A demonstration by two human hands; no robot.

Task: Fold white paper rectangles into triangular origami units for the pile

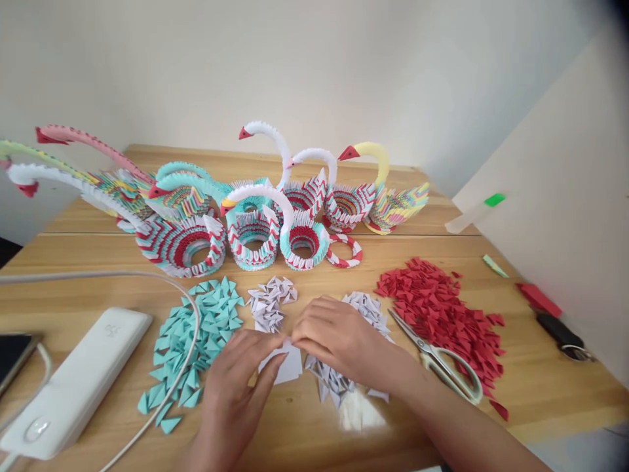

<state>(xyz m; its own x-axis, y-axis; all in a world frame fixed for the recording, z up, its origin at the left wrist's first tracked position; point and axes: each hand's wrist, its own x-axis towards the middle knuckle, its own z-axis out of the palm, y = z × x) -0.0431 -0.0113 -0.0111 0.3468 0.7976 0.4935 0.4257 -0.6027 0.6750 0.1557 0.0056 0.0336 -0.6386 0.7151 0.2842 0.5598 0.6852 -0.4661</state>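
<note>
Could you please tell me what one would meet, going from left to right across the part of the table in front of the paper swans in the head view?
Power bank → teal pieces → white pieces → red pieces → black fob.

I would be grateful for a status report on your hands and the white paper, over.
Left hand and right hand close together, fingertips meeting over white paper; exact grip hidden. Scissors nearby on right, cable crossing turquoise paper pieces.
</note>
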